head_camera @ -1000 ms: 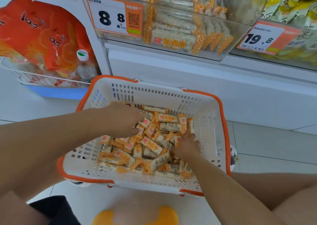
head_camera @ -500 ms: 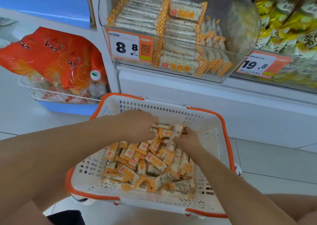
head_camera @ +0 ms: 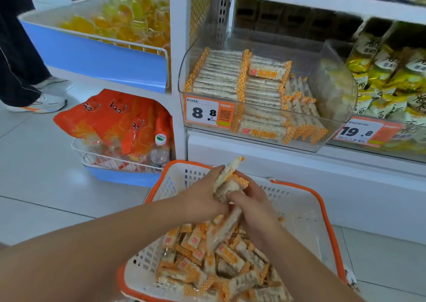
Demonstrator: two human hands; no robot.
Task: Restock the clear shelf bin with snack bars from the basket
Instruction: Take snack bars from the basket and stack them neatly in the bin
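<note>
Head view, gathering a handful for transfer. Both hands meet above the white basket with the orange rim: the left hand curls its fingers round a small bundle of snack bars, and the right hand grips the same bundle from the other side, one bar poking up past the fingertips. Many loose bars lie heaped in the basket below. The clear shelf bin stands above and beyond, on the shelf behind the "8.8" price tag; its left and middle rows are stacked flat, while its right part looks sparsely filled. To do this step well, the bars should probably be squared up so their long sides lie parallel before lifting, gripped firmly enough that the protruding one does not slip, then laid into the emptier right part in line with the existing rows.
</note>
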